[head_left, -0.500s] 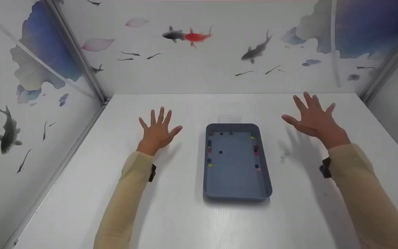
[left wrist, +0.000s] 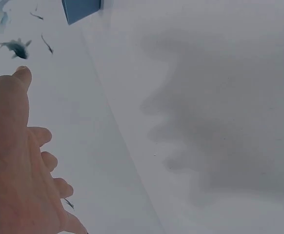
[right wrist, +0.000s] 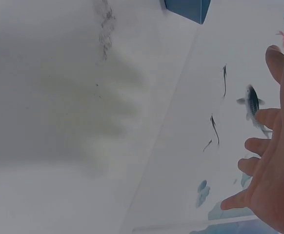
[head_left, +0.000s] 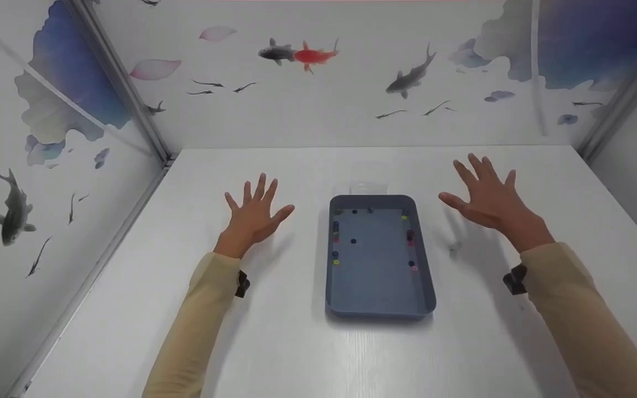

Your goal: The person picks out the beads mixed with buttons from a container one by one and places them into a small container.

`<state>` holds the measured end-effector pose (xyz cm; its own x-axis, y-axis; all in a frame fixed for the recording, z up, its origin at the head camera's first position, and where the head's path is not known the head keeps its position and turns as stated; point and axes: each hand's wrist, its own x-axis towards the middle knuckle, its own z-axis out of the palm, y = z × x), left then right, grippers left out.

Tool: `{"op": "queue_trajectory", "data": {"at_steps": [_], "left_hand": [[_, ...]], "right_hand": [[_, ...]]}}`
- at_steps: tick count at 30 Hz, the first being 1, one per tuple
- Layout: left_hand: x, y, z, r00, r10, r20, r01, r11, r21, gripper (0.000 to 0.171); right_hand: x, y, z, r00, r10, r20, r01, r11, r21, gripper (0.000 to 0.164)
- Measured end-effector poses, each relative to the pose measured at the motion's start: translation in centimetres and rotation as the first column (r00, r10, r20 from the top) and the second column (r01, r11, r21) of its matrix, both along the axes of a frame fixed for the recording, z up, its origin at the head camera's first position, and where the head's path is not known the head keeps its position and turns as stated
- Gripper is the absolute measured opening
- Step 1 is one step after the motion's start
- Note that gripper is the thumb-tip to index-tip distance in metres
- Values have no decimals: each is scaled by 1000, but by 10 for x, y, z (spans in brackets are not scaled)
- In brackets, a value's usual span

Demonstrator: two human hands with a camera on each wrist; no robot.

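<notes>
My left hand [head_left: 251, 221] is spread above the white table, left of a blue-grey rectangular tray [head_left: 376, 314]. To the tray's right, my right hand [head_left: 492, 202] hovers with its fingers fanned out. Both hold nothing, and their shadows fall on the tabletop. Inside the tray, several small round pieces, dark, yellow and pink, lie mostly along the side walls; one dark piece [head_left: 353, 241] sits farther in. A tray corner [left wrist: 82, 9] shows at the top of the left wrist view, and another corner [right wrist: 188, 9] at the top of the right wrist view.
Just behind the tray is a clear plastic item [head_left: 369, 188]. A small transparent bit [head_left: 453, 250] lies on the table [head_left: 274, 342] between tray and right hand. White panels printed with fish [head_left: 316, 56] enclose the back and sides.
My right hand has shifted left and slightly toward me. The left hand has moved down a little, and the fingers of both remain spread. The tray stays put.
</notes>
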<state>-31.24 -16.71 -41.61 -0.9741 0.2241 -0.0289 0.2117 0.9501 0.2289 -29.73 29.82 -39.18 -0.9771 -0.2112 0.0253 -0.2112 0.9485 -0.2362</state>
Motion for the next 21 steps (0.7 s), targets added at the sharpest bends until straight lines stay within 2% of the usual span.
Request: {"op": "queue_trajectory", "data": {"at_steps": [6,15,21], "left_hand": [[10,-2,-4,1000,-9,-1,9,996,88,83],[26,9,-9,999,-47,5,47,995,92,81],[37,18,-10,996,-78,49,70,986,154,81]], "right_hand": [[6,-8,-7,1000,20,-14,-20,1000,-13,90],[18,-27,-12,998,47,-34,-48,998,-31,86],[24,-40,-15,995,86,-55,-90,994,-68,83]]}}
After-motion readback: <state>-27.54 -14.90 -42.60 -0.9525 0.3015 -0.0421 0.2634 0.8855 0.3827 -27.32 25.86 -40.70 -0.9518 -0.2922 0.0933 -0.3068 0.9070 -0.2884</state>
